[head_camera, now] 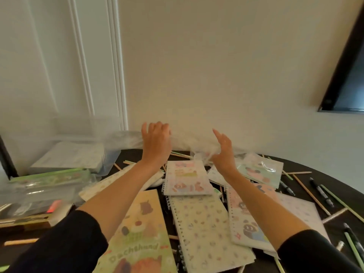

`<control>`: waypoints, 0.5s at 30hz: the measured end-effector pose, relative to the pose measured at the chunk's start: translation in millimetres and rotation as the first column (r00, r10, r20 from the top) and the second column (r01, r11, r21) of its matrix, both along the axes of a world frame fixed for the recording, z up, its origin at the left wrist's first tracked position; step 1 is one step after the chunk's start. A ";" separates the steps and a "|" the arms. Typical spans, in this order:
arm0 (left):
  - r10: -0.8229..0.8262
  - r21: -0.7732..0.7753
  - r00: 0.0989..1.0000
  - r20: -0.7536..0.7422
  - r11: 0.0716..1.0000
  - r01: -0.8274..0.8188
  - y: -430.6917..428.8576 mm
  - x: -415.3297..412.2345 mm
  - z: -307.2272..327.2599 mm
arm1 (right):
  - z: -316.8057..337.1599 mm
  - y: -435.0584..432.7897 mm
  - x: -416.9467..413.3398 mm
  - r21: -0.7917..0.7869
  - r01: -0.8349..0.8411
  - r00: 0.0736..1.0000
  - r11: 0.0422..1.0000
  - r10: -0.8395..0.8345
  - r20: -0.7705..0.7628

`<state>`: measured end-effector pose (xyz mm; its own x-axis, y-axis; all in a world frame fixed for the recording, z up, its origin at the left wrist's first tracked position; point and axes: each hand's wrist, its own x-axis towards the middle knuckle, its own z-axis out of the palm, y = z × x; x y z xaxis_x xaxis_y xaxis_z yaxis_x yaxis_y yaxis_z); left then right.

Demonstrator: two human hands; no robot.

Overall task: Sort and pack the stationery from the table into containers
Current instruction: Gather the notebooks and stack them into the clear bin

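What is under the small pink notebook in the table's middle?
The pink notebook overlaps the top of the dotted notebook; a white item pokes out at its left. Anything else beneath is covered.

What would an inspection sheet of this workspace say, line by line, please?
Surface: dark table, mostly covered.
Job's things: spiral notebooks overlapping in the middle; pencils and pens scattered at right; clear containers at left, partly filled.
Clutter: crumpled clear plastic at the far edge.
Grips: left grip and right grip, both bare hands, raised by the plastic; hold unclear.
Cables: nothing seen.
Surroundings: pale wall; dark screen at upper right.
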<state>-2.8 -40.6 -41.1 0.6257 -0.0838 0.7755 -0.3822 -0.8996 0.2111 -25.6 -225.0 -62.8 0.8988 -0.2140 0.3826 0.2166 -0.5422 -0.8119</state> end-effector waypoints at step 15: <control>-0.040 0.165 0.974 -0.225 0.983 0.079 -36.4 -86.6 44.8 | 11.7 7.6 -83.0 0.908 -0.033 0.924 0.418 0.359 -0.132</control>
<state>-89.3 -77.0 3.7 0.7688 -0.2464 0.5901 -0.3980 -0.9067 0.1399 -108.6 -217.4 -51.1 0.9833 -0.0864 -0.1601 -0.0910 0.5284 -0.8441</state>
